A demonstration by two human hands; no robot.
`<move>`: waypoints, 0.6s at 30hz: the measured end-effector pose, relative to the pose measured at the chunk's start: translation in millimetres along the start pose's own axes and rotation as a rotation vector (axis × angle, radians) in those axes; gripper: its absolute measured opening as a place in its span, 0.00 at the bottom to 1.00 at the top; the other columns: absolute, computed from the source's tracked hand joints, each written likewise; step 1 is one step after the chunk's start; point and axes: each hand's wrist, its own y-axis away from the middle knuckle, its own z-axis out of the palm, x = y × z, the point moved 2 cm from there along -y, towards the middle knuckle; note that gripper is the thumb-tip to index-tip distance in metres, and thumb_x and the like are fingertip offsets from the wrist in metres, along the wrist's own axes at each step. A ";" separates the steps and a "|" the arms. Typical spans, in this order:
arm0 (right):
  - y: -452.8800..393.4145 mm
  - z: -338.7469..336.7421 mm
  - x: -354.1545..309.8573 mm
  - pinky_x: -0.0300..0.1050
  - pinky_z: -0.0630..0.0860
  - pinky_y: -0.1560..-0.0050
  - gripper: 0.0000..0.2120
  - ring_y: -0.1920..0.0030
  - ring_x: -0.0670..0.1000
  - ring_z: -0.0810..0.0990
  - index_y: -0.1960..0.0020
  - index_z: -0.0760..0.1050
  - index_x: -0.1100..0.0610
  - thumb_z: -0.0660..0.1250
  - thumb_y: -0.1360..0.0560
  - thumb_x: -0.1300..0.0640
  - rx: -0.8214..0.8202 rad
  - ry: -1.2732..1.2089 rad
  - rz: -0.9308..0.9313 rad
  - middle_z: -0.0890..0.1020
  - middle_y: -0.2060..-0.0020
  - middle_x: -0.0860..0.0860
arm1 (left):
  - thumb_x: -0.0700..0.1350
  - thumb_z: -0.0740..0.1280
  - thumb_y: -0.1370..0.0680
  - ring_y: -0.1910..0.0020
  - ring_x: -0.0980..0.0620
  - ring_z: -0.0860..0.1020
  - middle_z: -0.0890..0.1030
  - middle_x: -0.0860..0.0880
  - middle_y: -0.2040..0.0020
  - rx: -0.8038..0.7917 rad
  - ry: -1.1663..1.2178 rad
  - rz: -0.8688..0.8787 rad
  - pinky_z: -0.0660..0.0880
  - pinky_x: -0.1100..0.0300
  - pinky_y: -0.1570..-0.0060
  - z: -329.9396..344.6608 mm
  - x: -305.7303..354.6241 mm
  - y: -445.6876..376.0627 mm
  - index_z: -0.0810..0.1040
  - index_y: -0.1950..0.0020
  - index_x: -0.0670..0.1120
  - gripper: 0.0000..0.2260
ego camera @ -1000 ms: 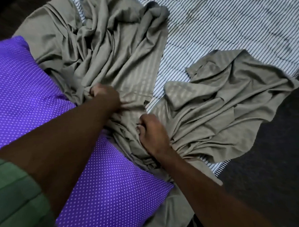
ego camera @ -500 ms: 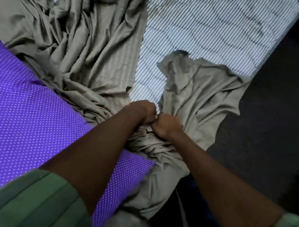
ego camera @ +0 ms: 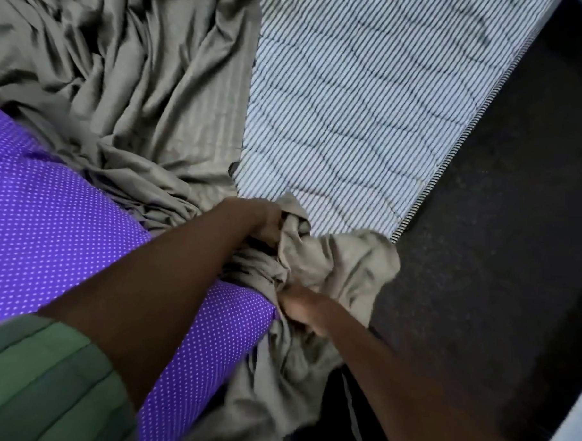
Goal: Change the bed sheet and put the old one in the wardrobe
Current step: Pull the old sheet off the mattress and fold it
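My left hand (ego camera: 264, 221) was sunk into the grey-green bed sheet (ego camera: 128, 120), its fingers curled round a gathered fold at the near edge of the bed. My right hand (ego camera: 303, 308) sat just below and beside it, and its fingers were closed on another bunch of the same sheet, knuckles toward me. The two hands were close together but not touching, with crumpled cloth between them.

The sheet lay rumpled across the left and upper part of the bed, and a loose end of it hung over the edge beside my right forearm. To the right of it the striped mattress (ego camera: 361, 100) lay bare up to its piped border. A purple pillow with white dots (ego camera: 49, 214) rested on the left, partly on the sheet and under my left forearm. My green sleeve (ego camera: 46, 381) showed at the lower left. The dark floor (ego camera: 500, 244) ran along the right side of the bed.
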 end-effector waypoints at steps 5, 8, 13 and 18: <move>4.2 -47.5 -29.0 0.50 0.75 0.41 0.15 0.39 0.59 0.81 0.38 0.80 0.56 0.63 0.20 0.52 0.651 0.331 -0.182 0.84 0.43 0.57 | 0.52 0.68 0.21 0.45 0.43 0.81 0.84 0.44 0.42 0.255 0.075 -0.006 0.76 0.56 0.49 -11.7 -17.4 10.7 0.85 0.42 0.49 0.12; -7.6 -77.2 -66.4 0.46 0.76 0.47 0.07 0.48 0.53 0.84 0.49 0.85 0.54 0.69 0.23 0.53 0.847 -0.107 -0.305 0.87 0.52 0.51 | 0.52 0.66 0.20 0.40 0.43 0.80 0.83 0.47 0.39 0.473 0.079 -0.084 0.75 0.53 0.44 -18.1 -33.3 25.1 0.83 0.41 0.54 0.11; -58.8 -103.5 -162.0 0.43 0.72 0.40 0.12 0.40 0.54 0.81 0.40 0.82 0.58 0.64 0.20 0.61 0.713 -0.318 -0.475 0.85 0.43 0.54 | 0.49 0.66 0.22 0.34 0.43 0.74 0.78 0.46 0.34 0.775 -0.126 -0.177 0.68 0.48 0.36 -52.5 -77.9 43.3 0.75 0.31 0.49 0.19; -112.2 -127.6 -231.5 0.57 0.73 0.31 0.24 0.35 0.57 0.78 0.33 0.77 0.58 0.57 0.25 0.54 0.680 -0.381 -0.578 0.81 0.36 0.56 | 0.50 0.66 0.22 0.24 0.43 0.63 0.67 0.45 0.24 0.837 -0.194 -0.286 0.62 0.48 0.28 -93.1 -129.6 35.5 0.70 0.25 0.51 0.25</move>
